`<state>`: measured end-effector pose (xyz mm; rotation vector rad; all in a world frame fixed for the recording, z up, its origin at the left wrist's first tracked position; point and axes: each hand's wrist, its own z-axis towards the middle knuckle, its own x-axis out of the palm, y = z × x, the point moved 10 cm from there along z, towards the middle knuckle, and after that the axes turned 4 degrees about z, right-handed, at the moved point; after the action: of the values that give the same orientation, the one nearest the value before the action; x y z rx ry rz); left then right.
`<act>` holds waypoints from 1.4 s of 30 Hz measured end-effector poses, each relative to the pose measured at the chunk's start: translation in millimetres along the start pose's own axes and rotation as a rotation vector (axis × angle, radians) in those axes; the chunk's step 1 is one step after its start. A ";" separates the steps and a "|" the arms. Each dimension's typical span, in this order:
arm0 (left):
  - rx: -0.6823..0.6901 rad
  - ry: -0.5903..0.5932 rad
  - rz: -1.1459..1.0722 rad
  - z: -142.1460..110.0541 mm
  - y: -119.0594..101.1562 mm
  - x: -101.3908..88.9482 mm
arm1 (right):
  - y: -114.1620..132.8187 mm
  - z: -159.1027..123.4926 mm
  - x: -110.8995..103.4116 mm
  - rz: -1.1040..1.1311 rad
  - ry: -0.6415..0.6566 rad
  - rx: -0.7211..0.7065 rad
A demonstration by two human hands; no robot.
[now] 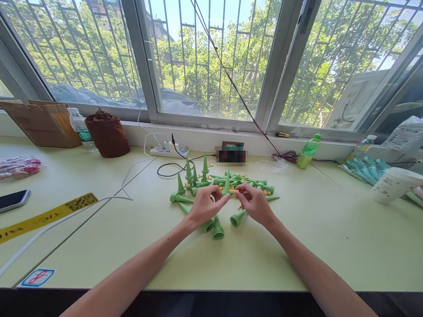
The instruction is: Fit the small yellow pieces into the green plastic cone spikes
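My left hand [207, 203] is closed around the base of a green plastic plant-watering spike [227, 181], its pointed end up. My right hand [254, 203] pinches a small yellow valve piece [233, 192] against the side of that spike; whether it is seated cannot be made out. Around my hands lie several more green spikes, among them one with its hollow end [218, 232] toward me and another [236, 219] below my right hand. Behind my left hand several spikes stand upright, one tall [205, 166] with a yellow piece on its side. Loose yellow pieces [261, 189] lie among the pile.
A power strip [169, 151] with cables stands by the window sill. Left are a brown drawstring bag [107, 134], a phone [13, 200] and yellow tape [49, 216]. To the right stand a green bottle [308, 152] and a tilted white cup [396, 185].
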<state>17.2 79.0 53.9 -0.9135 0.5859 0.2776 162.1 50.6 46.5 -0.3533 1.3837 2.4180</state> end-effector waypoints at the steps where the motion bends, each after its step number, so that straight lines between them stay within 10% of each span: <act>1: 0.001 0.000 0.002 -0.1 0.2 0.1 | -0.1 0.0 0.1 0.004 0.001 0.003; 42: 0.014 -0.007 0.057 -0.5 -3.6 0.7 | -3.4 0.5 3.1 -0.048 0.029 0.039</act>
<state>19.3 76.5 55.5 -0.8831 0.6074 0.3280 160.6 53.2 43.0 -0.4081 1.4161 2.3533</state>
